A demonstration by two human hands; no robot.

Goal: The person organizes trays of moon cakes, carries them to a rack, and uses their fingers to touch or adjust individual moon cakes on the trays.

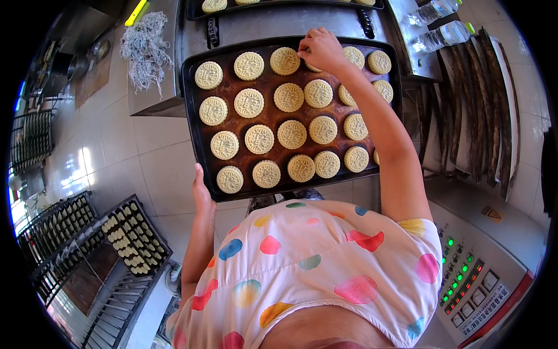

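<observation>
A dark baking tray (244, 160) spans the view ahead of me, its far part over a metal ledge. Rows of pale, round mooncakes (290, 134) with fluted edges and stamped tops lie on it. My left hand (201, 191) grips the tray's near left corner, thumb up along the rim; its other fingers are hidden. Over the far row, my right hand (323, 49) is closed, fingers bent down around a mooncake mostly covered by the hand. The fingertips are close to the right edge of the neighbouring mooncake (285, 61). My right forearm hides part of the right-hand columns.
Another tray (285, 13) with mooncakes lies beyond. A stringy grey mop head (145, 49) rests at the left, plastic bottles (442, 36) at the far right. Racked trays of pastries (135, 235) stand lower left; a control panel (474, 279) with lit buttons stands lower right.
</observation>
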